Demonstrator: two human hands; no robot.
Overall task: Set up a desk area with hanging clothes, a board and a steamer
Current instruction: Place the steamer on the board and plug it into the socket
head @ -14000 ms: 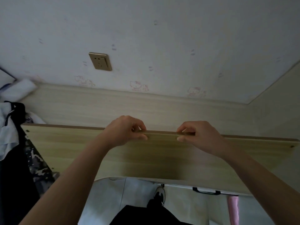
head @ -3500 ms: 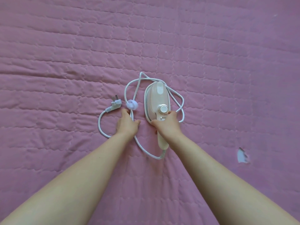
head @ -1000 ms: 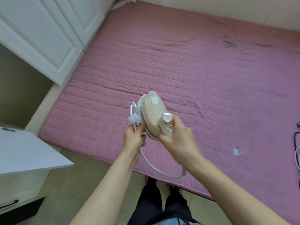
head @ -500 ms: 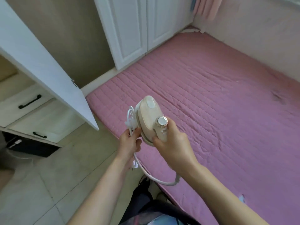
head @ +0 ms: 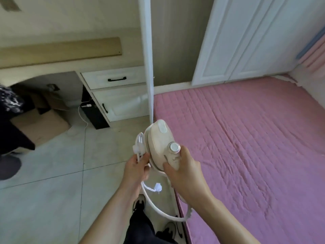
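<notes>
A cream handheld steamer (head: pixel 161 140) with a silver dial is held in mid-air above the floor beside the bed. My right hand (head: pixel 182 169) grips its handle from below. My left hand (head: pixel 136 169) holds the bundled white cord (head: pixel 139 144) against the steamer's left side. A loop of cord and the plug (head: pixel 157 187) hang under my hands. A light wooden board (head: pixel 59 51) leans along the wall on the desk (head: pixel 40 69) at upper left. Dark patterned clothes (head: pixel 8 103) hang at the left edge.
A white open door edge (head: pixel 148 67) stands upright just ahead. Drawers (head: pixel 117 79) with black handles sit left of it. Cardboard boxes (head: pixel 38 124) and a black box lie under the desk. The pink quilted bed (head: pixel 246 147) fills the right. White wardrobe doors (head: pixel 246 37) stand behind it.
I have turned left, away from the bed, carrying the steamer. The desk, board and drawers have come into view. My grip on the steamer and cord is unchanged.
</notes>
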